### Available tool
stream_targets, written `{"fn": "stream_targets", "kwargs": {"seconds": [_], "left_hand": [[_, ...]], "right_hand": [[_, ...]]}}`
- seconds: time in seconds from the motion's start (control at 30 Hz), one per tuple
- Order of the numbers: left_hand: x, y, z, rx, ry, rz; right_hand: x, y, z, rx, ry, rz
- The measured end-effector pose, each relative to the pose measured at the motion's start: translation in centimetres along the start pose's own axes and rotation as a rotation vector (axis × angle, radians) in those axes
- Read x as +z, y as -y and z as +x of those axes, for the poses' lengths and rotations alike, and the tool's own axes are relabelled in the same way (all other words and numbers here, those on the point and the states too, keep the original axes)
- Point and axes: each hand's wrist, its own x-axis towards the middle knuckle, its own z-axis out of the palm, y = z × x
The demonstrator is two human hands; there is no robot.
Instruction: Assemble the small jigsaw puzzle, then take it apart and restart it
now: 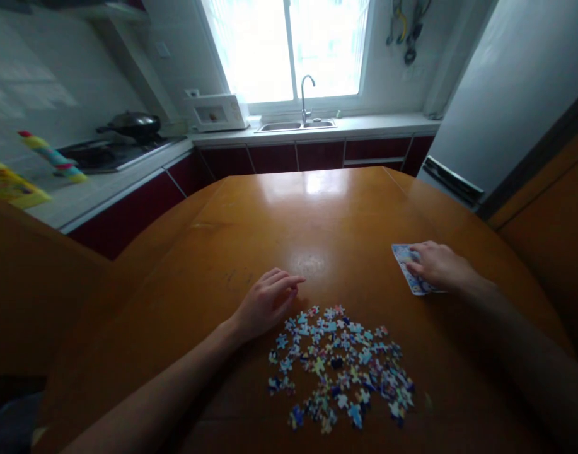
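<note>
My left hand [270, 299] rests over the table just beyond the left edge of a loose heap of jigsaw puzzle pieces [338, 366]. Its index finger is stretched out, the fingers are loosely apart, and nothing shows in them. The pieces are small and mixed in colour, mostly light blue, white and dark blue. Off to the right, my right hand [437, 265] has its thumb and fingers on a bluish picture card [404, 255]. Part of the card is hidden under that hand. Whether the card lies fully flat, I cannot tell.
Both hands are over a brown wooden table [289, 221] with angled far corners. Beyond it run a counter with a sink [295, 125], a faucet [304, 98] and a white microwave [217, 112]. A pan [135, 124] sits on the stove at left; a fridge [510, 94] stands right.
</note>
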Motion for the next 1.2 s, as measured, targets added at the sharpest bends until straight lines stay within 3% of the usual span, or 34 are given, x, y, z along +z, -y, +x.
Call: {"fn": "stream_targets", "kwargs": {"seconds": [0.13,0.27,0.4,0.57,0.87,1.2], "left_hand": [[0.1,0.2,-0.1,0.018,0.018,0.059],[0.2,0.4,-0.4,-0.042,0.025,0.074],[0.1,0.6,-0.4,-0.087,0.006,0.093],[0.1,0.6,-0.4,-0.108,-0.009,0.075],[0.3,1.0,-0.7,-0.204,-0.008,-0.030],[0.2,1.0,-0.7,-0.310,-0.009,-0.095]], "right_hand": [[-0.8,1.9,-0.6,-0.050,-0.269,0.160],[-1.5,5.2,-2.0,-0.194,-0.387,0.420],[-1.1,7.7,-3.1,-0.302,-0.342,0.561],[-0.2,9.1,-3.6,-0.367,-0.302,0.608],[0.0,10.1,-3.5,-0.425,-0.338,0.706],[0.8,10.3,-3.4,-0.394,-0.315,0.869]]}}
